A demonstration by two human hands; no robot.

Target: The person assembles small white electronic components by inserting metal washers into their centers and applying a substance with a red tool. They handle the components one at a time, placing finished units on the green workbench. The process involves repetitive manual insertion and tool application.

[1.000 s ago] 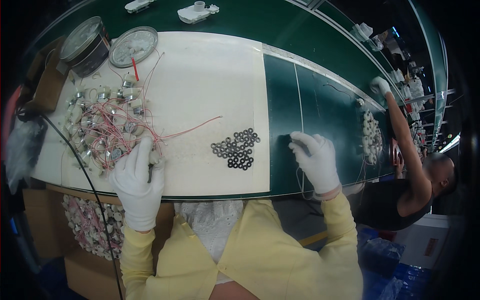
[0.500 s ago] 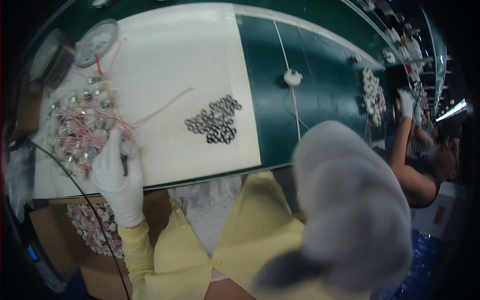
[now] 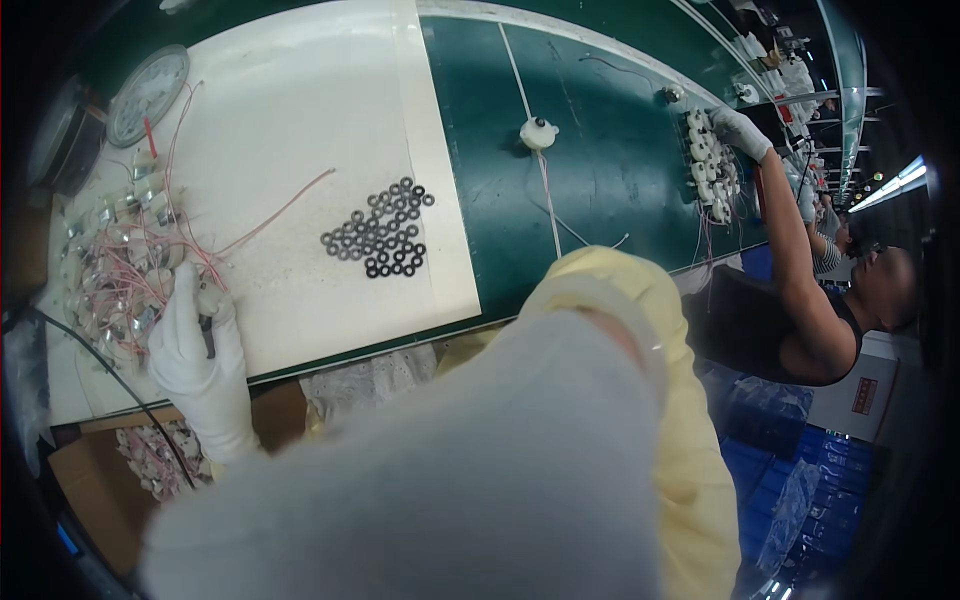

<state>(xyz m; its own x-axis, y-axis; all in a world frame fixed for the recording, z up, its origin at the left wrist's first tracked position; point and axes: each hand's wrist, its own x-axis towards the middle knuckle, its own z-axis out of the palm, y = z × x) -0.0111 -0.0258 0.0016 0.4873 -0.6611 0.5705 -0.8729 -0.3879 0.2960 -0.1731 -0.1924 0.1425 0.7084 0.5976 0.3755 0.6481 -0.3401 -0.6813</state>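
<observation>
White fabric gloves the left hand (image 3: 197,350), whose thumb and fingers close around a small pale part with a dark, narrow end (image 3: 208,338), right at the near edge of a heap of wired motors (image 3: 125,262); its exact shape is partly hidden. The right hand (image 3: 410,490), also gloved, looms blurred before the camera, so I cannot tell whether its fingers grip anything. Black rings (image 3: 380,232) lie clustered on the white sheet (image 3: 290,110). Farther right, a single white motor (image 3: 538,134) sits on the green surface (image 3: 610,170), its wires trailing nearward. Beyond, a co-worker's gloved hand (image 3: 740,132) is beside grouped white parts (image 3: 712,172).
</observation>
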